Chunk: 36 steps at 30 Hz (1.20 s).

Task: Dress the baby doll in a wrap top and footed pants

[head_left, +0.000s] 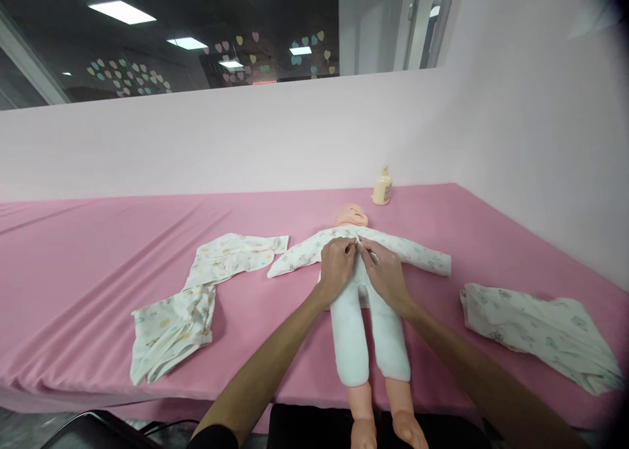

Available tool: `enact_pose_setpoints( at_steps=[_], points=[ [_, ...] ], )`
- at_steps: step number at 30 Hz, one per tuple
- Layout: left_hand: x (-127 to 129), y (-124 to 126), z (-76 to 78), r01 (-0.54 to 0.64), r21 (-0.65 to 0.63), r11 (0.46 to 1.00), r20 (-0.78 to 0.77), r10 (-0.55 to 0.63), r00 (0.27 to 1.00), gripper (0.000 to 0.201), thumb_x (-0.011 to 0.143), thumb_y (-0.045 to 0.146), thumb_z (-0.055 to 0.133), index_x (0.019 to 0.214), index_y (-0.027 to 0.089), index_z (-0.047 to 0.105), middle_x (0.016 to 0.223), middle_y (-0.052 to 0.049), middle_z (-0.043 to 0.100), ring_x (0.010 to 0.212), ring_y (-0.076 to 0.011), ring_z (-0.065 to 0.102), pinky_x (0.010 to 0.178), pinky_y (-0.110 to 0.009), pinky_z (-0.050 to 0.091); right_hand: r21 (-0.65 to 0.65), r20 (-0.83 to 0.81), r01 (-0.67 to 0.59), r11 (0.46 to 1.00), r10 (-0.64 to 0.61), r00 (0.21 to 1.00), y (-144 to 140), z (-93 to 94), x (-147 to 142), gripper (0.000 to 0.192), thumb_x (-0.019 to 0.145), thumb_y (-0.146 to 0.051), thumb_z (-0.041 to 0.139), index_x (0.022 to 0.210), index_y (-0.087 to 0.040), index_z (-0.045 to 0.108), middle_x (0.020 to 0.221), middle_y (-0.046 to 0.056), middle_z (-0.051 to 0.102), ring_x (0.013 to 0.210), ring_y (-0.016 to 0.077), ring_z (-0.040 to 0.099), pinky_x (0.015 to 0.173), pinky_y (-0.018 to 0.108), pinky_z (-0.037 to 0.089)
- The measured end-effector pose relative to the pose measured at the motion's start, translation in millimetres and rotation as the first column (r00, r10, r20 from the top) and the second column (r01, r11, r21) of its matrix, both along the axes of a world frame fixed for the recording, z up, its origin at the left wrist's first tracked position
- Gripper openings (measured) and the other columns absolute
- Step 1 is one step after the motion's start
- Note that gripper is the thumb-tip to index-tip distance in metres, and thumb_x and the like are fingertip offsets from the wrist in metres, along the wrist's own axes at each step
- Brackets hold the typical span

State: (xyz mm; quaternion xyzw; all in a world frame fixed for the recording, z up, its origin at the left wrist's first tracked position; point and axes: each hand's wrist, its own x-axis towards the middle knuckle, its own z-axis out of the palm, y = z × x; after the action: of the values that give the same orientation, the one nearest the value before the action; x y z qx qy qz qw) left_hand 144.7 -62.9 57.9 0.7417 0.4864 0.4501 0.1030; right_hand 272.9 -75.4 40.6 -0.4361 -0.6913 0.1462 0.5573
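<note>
Currently I see the doll (366, 285) lying face-up mid-table, head toward the wall, bare feet hanging over the near edge. It wears a printed top (393, 246) with sleeves spread out to both sides, and white leggings (350, 334). Left hand (337, 265) and right hand (381, 272) both sit on the doll's chest, fingertips pinched on the top's front edges where they meet at the middle. Both hands are closed on the fabric and nearly touch each other.

Pink sheet covers the table (98, 252). Left of the doll, just beside its sleeve: a rumpled printed garment (196, 292), stretched toward the near edge. Right of the doll, well apart: another crumpled printed cloth (540, 331). Small cream bottle (382, 187) stands upright at the back by the wall, just beyond the doll's head.
</note>
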Motion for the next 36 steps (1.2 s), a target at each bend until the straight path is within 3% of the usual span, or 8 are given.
enact_pose_setpoints(
  at_steps=[6,10,14,19,25,32,36],
  points=[
    [1,-1,0.2,-0.008,0.012,1.0,-0.006,0.008,1.0,0.027,0.087,0.016,0.042,0.061,0.019,0.04,0.064,-0.001,0.053,0.064,-0.0151,0.041,0.064,-0.029,0.03,0.048,0.041,0.009,0.999,-0.011,0.999,2,-2.4,0,0.028,0.097,-0.029,0.044,0.102,-0.023,0.071,0.119,0.005,0.07,0.113,0.0205,0.064,0.101,0.039,0.049],
    [1,-1,1.5,-0.008,-0.056,0.998,0.049,0.011,0.999,0.027,0.085,0.019,0.041,0.059,0.019,0.039,0.06,0.0,0.048,0.062,-0.0141,0.039,0.063,-0.028,0.029,0.078,0.116,0.015,0.997,-0.024,0.993,6,-7.8,0,0.03,0.097,-0.027,0.041,0.102,-0.022,0.07,0.125,0.007,0.068,0.117,0.0211,0.062,0.104,0.04,0.048],
    [-1,1,0.5,0.04,-0.166,0.985,0.186,-0.008,0.983,0.025,0.084,0.023,0.043,0.059,0.018,0.047,0.06,0.001,0.05,0.061,-0.0125,0.04,0.061,-0.025,0.031,0.084,0.176,0.017,0.996,-0.031,0.984,7,-12.2,-2,0.033,0.096,-0.025,0.04,0.113,-0.019,0.068,0.13,0.009,0.065,0.121,0.0221,0.06,0.106,0.042,0.047],
    [-7,4,2.9,0.214,-0.305,0.928,0.411,-0.074,0.909,0.016,0.079,0.024,0.049,0.066,0.017,0.056,0.066,0.002,0.053,0.062,-0.0107,0.043,0.061,-0.023,0.036,0.065,0.218,0.021,0.998,-0.034,0.975,5,-13.3,-4,0.039,0.093,-0.022,0.042,0.125,-0.02,0.064,0.136,0.008,0.06,0.126,0.0238,0.056,0.107,0.045,0.045],
    [-10,7,10.8,0.322,-0.456,0.83,0.602,0.021,0.798,0.021,0.078,0.027,0.053,0.06,0.017,0.048,0.056,0.004,0.039,0.053,-0.008,0.031,0.052,-0.024,0.028,0.067,0.241,0.004,0.998,-0.02,0.97,6,-13.0,-4,0.042,0.091,-0.018,0.04,0.124,-0.02,0.066,0.139,0.007,0.059,0.125,0.0239,0.057,0.108,0.045,0.045],
    [-12,10,7.8,0.288,-0.433,0.854,0.582,0.021,0.813,0.018,0.078,0.031,0.057,0.069,0.016,0.058,0.059,0.005,0.044,0.054,-0.0079,0.032,0.055,-0.024,0.031,0.063,0.263,-0.044,0.997,0.026,0.964,4,-10.0,-2,0.046,0.087,-0.013,0.038,0.124,-0.017,0.066,0.14,0.008,0.057,0.13,0.0222,0.054,0.111,0.043,0.043],
    [-12,11,4.6,0.224,-0.377,0.898,0.454,-0.031,0.89,0.022,0.084,0.03,0.051,0.067,0.017,0.053,0.06,0.004,0.044,0.057,-0.0095,0.036,0.057,-0.025,0.031,0.028,0.251,-0.049,0.998,0.04,0.967,3,-8.9,0,0.045,0.087,-0.013,0.038,0.122,-0.019,0.067,0.14,0.007,0.057,0.131,0.0215,0.053,0.112,0.043,0.042]
  ],
)
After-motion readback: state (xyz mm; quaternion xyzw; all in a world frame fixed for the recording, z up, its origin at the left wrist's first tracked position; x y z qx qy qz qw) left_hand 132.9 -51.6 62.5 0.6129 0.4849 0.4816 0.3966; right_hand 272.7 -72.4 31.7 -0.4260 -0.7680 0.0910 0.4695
